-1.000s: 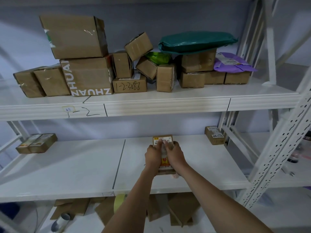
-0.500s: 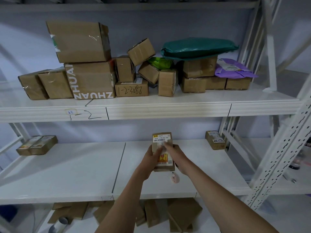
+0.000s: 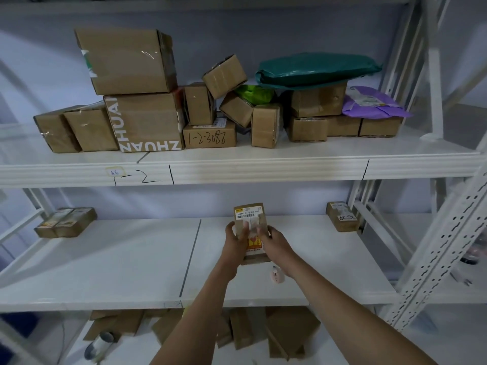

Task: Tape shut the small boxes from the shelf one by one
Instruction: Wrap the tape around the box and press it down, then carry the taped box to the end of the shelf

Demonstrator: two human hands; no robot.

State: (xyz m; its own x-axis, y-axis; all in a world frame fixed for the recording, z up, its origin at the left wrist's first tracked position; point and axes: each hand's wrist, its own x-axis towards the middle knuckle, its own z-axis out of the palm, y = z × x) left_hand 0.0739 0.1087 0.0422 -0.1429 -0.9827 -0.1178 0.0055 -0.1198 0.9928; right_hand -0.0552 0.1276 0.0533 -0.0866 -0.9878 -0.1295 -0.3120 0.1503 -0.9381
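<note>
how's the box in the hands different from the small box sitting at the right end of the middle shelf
The held box is gripped by the left hand and right hand; the right-end box is untouched. The held box is tipped up with its far end raised; the right-end box lies flat on the shelf. The held box shows an orange-yellow label; the right-end box shows dark handwriting. Both are small brown cardboard boxes with white labels.

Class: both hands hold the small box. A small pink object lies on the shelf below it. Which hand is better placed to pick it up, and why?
Probably the right hand: the pink object lies just under its wrist, while the left hand grips the small box on the far side.
</note>
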